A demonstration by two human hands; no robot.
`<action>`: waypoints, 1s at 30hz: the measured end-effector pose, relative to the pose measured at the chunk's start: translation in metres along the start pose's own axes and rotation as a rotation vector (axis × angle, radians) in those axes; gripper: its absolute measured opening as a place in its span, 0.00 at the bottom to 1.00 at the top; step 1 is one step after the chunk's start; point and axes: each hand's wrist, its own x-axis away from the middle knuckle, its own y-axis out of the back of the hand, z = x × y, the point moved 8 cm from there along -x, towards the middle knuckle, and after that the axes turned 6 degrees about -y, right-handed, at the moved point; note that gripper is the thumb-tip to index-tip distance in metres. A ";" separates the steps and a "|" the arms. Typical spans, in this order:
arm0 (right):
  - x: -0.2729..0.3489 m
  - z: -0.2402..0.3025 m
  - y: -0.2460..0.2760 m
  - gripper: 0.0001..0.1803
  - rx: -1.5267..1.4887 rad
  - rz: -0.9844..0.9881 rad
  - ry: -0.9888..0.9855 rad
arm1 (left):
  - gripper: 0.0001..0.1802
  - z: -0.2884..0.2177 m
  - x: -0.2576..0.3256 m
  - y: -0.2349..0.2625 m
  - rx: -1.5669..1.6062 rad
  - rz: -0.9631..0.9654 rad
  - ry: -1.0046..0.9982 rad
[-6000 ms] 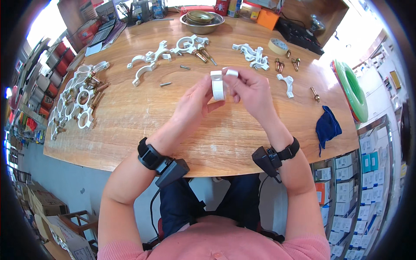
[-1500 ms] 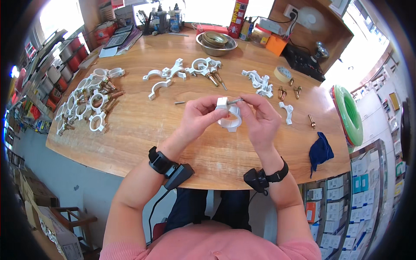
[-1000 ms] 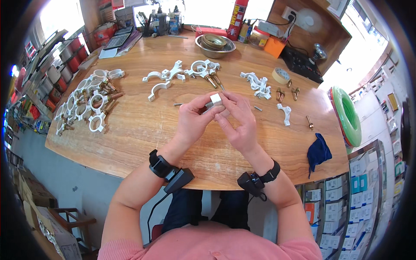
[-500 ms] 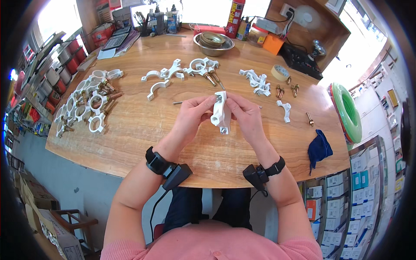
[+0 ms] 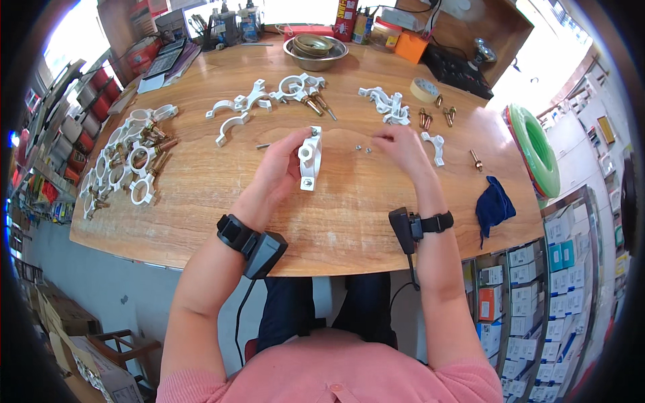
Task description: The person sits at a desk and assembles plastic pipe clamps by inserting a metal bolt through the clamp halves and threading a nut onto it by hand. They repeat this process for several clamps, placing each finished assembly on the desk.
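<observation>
My left hand (image 5: 279,164) is closed around a white plastic pipe clamp (image 5: 310,161), held upright above the middle of the table. Metal screw hardware shows at the clamp's top and bottom ends. To the right, my right hand (image 5: 405,153) hovers low over the wood with thumb and fingers drawn together; whatever is between them, if anything, is too small to make out. Just left of its fingertips lie two small metal nuts (image 5: 363,149). A short metal rod (image 5: 263,146) lies beside my left hand, partly hidden by it.
White clamps with brass-coloured anchor bolts are piled at left (image 5: 127,158). More clamps (image 5: 250,101) lie beyond my hands, others (image 5: 388,105) at right. A tape roll (image 5: 424,90), loose bolts (image 5: 476,160), blue cloth (image 5: 495,203) and metal bowls (image 5: 316,59) stand farther out.
My right hand has let go of the clamp and moved right, uncovering the nuts. My left hand keeps the clamp and has shifted slightly left. The view has tilted a little.
</observation>
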 end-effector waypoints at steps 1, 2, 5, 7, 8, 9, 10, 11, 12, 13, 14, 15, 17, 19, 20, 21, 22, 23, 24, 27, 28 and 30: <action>0.000 -0.005 -0.010 0.11 0.044 0.066 -0.006 | 0.12 0.001 0.000 0.000 -0.002 0.001 0.003; 0.000 -0.010 -0.018 0.11 0.087 0.132 -0.012 | 0.12 0.002 0.001 0.000 -0.010 -0.009 0.024; 0.005 -0.005 -0.018 0.10 0.125 0.126 0.023 | 0.11 0.006 0.000 0.001 -0.018 -0.018 0.041; 0.005 -0.005 -0.019 0.11 0.143 0.152 0.020 | 0.11 0.006 0.000 0.000 -0.020 -0.017 0.037; 0.005 -0.005 -0.021 0.11 0.162 0.178 0.018 | 0.11 0.007 0.000 0.000 -0.034 -0.018 0.044; 0.006 -0.001 -0.020 0.11 0.162 0.180 0.020 | 0.11 0.008 0.001 0.001 -0.048 -0.022 0.050; 0.008 0.003 -0.019 0.11 0.226 0.163 0.013 | 0.11 0.008 0.001 0.002 -0.046 -0.025 0.049; 0.010 0.009 -0.017 0.10 0.291 0.146 0.007 | 0.11 0.007 0.001 0.000 -0.060 0.004 0.037; 0.011 0.016 -0.017 0.10 0.293 0.150 0.013 | 0.11 0.006 0.001 -0.001 -0.074 0.031 0.023; 0.015 0.034 -0.011 0.09 0.090 0.086 0.123 | 0.11 0.005 0.002 -0.001 -0.070 0.026 0.018; 0.020 0.050 -0.003 0.08 -0.113 0.023 0.232 | 0.10 0.004 0.004 -0.002 -0.099 0.013 0.016; 0.024 0.060 -0.004 0.08 -0.112 0.030 0.242 | 0.10 0.003 0.004 -0.002 -0.128 -0.001 0.010; 0.043 0.091 -0.001 0.08 -0.336 0.015 0.465 | 0.10 0.001 0.004 -0.001 -0.156 -0.014 -0.007; 0.051 0.100 -0.007 0.08 -0.337 0.052 0.499 | 0.09 0.000 0.005 -0.006 -0.193 -0.025 -0.031; 0.054 0.104 -0.011 0.08 -0.340 0.086 0.531 | 0.09 0.001 0.004 -0.004 -0.191 -0.027 -0.031; 0.054 0.105 -0.013 0.08 -0.340 0.088 0.533 | 0.09 0.002 0.002 -0.002 -0.234 -0.029 -0.032; 0.055 0.106 -0.013 0.08 -0.341 0.058 0.564 | 0.09 0.002 0.001 0.000 -0.278 -0.031 -0.032; 0.056 0.107 -0.012 0.09 -0.341 0.028 0.595 | 0.09 0.004 0.000 0.001 -0.277 -0.032 -0.033; 0.056 0.106 -0.012 0.09 -0.342 0.029 0.596 | 0.09 0.005 0.000 0.001 -0.279 -0.010 -0.038; 0.056 0.107 -0.013 0.08 -0.301 0.035 0.622 | 0.08 0.004 0.001 -0.002 -0.293 0.016 -0.048; 0.056 0.106 -0.014 0.08 -0.296 0.042 0.610 | 0.08 0.003 0.003 -0.005 -0.305 0.020 -0.053; 0.056 0.106 -0.014 0.08 -0.292 0.049 0.599 | 0.08 0.002 0.005 -0.008 -0.311 -0.001 -0.047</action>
